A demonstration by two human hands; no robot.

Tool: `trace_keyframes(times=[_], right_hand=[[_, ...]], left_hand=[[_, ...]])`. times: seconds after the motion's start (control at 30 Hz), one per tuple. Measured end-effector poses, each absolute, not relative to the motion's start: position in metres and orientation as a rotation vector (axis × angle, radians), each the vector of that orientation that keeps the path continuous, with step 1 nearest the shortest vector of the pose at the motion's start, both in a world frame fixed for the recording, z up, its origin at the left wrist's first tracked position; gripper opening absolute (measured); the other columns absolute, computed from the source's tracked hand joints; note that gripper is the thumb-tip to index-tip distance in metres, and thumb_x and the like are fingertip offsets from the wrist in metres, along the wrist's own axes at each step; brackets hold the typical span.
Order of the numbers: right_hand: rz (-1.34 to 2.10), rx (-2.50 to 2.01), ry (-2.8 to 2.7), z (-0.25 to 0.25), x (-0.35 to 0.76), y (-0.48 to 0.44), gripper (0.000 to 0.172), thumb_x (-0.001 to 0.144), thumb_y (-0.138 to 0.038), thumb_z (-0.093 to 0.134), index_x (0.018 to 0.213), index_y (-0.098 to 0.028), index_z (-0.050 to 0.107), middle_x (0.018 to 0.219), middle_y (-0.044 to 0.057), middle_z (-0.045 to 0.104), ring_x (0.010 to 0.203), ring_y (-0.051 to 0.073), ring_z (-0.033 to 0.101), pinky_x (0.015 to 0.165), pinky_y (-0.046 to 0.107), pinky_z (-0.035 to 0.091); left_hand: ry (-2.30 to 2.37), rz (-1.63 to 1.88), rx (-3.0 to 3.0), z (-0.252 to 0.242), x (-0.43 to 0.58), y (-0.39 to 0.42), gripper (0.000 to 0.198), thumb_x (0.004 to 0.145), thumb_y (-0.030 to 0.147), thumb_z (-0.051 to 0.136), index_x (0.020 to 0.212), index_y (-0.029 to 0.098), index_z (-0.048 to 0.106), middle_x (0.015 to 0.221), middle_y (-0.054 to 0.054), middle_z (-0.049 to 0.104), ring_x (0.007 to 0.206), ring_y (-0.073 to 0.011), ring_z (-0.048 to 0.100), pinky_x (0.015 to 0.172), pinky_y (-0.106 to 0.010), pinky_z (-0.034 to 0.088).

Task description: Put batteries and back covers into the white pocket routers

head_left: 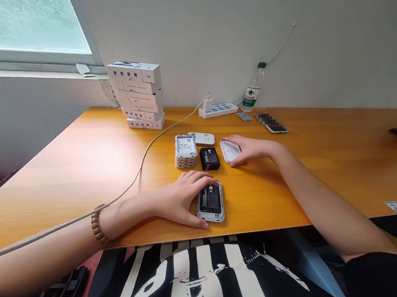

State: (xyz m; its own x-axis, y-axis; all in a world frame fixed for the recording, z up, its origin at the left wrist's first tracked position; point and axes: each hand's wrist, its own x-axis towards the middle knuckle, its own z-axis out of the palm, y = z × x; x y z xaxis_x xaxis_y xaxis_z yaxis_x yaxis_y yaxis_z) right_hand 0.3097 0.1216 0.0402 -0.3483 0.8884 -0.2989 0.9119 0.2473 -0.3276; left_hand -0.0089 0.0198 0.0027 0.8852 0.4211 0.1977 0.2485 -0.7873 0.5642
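Note:
A white handheld electronic device [221, 210] lies near the table's front edge, a black battery marked 3000mAh [210, 198] seated in its uncovered back. My left hand [182, 199] grips this device from the left, thumb at its lower corner and index finger over its top edge. Farther right, my right hand [253, 147] has thumb and fingers closed around a small stack of white back covers [229, 151]. Between the hands and slightly behind them sits a stack of black batteries [209, 158]. Beside it are several stacked open-backed devices [185, 148] and a white closed piece [204, 139].
A tall pile of white boxes [141, 95] stands at the back left. A grey-white cable [141, 165] crosses over my left forearm to a power strip [219, 110]. A water bottle [253, 88] and a phone [272, 123] are at the back right.

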Motion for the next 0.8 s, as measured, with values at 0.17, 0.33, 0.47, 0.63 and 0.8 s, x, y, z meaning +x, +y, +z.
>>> trace_keyframes(times=[0.17, 0.33, 0.47, 0.63, 0.8], right_hand=[[-0.674, 1.749, 2.442, 0.038, 0.312, 0.124, 0.125, 0.065, -0.054, 0.089, 0.17, -0.028, 0.025, 0.177, 0.012, 0.021, 0.162, 0.04, 0.023, 0.13, 0.052, 0.028], [-0.727, 1.749, 2.674, 0.051, 0.298, 0.11, 0.1, 0.072, -0.054, 0.084, 0.16, -0.029, 0.043, 0.168, 0.013, 0.039, 0.152, 0.04, 0.04, 0.123, 0.053, 0.037], [-0.881, 1.56, 2.798, 0.068, 0.268, 0.075, 0.037, 0.091, -0.048, 0.066, 0.115, -0.02, 0.07, 0.111, 0.011, 0.074, 0.103, 0.029, 0.069, 0.09, 0.042, 0.055], [-0.959, 1.21, 2.714, 0.064, 0.24, 0.039, 0.013, 0.095, -0.029, 0.06, 0.095, -0.019, 0.068, 0.092, 0.006, 0.074, 0.079, 0.021, 0.065, 0.07, 0.032, 0.048], [-0.971, 1.252, 2.692, 0.052, 0.229, 0.035, 0.01, 0.092, -0.024, 0.063, 0.1, -0.02, 0.062, 0.078, 0.0, 0.065, 0.067, 0.017, 0.057, 0.063, 0.03, 0.043]], left_hand=[[0.503, 0.409, 2.484, 0.004, -0.009, 0.02, 0.093, 0.073, 0.054, 0.09, 0.148, 0.022, 0.045, 0.148, -0.016, 0.054, 0.14, -0.0392, 0.05, 0.12, -0.054, 0.042], [0.547, 0.441, 2.459, 0.0, -0.01, 0.02, 0.1, 0.071, 0.062, 0.089, 0.15, 0.022, 0.043, 0.148, -0.017, 0.054, 0.14, -0.0406, 0.051, 0.118, -0.056, 0.044], [0.614, 0.475, 2.418, -0.003, -0.009, 0.021, 0.118, 0.065, 0.066, 0.091, 0.158, 0.022, 0.032, 0.151, -0.02, 0.051, 0.139, -0.0446, 0.051, 0.114, -0.062, 0.046], [0.639, 0.553, 2.379, -0.008, -0.006, 0.022, 0.132, 0.057, 0.065, 0.095, 0.161, 0.022, 0.026, 0.156, -0.023, 0.046, 0.142, -0.0472, 0.048, 0.115, -0.065, 0.046], [0.642, 0.599, 2.385, -0.011, -0.005, 0.021, 0.133, 0.057, 0.064, 0.096, 0.161, 0.022, 0.025, 0.154, -0.022, 0.049, 0.138, -0.0457, 0.052, 0.114, -0.063, 0.048]])
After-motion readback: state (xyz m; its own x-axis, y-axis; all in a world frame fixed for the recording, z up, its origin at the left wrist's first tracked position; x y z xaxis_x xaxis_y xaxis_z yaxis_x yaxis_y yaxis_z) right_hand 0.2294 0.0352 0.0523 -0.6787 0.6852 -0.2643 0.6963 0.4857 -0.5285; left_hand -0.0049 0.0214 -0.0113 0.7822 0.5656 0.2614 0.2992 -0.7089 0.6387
